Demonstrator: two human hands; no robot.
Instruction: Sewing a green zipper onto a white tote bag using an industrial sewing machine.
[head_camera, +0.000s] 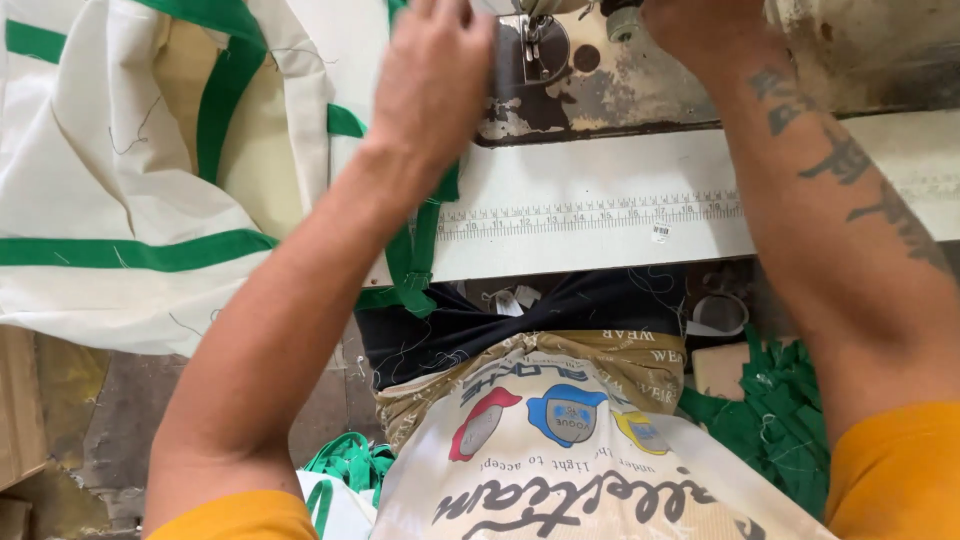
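My left hand (432, 75) rests on the white cloth with green trim (130, 180), close to the sewing machine's presser foot (540, 45) at the top of the view. Its fingers are bent down onto the cloth, and a green strap (415, 255) hangs from under the wrist over the table's edge. My right hand (705, 30) reaches up to the machine head at the top right; its fingers are cut off by the frame's edge, so what they touch is hidden. The machine's worn metal bed (620, 90) lies between both hands.
A white table top with a printed ruler strip (590, 215) runs across the middle. The bulky white and green cloth fills the left side. Green strap pieces pile up at the lower right (775, 420) and lower left (350, 465). A tape roll (718, 315) sits under the table.
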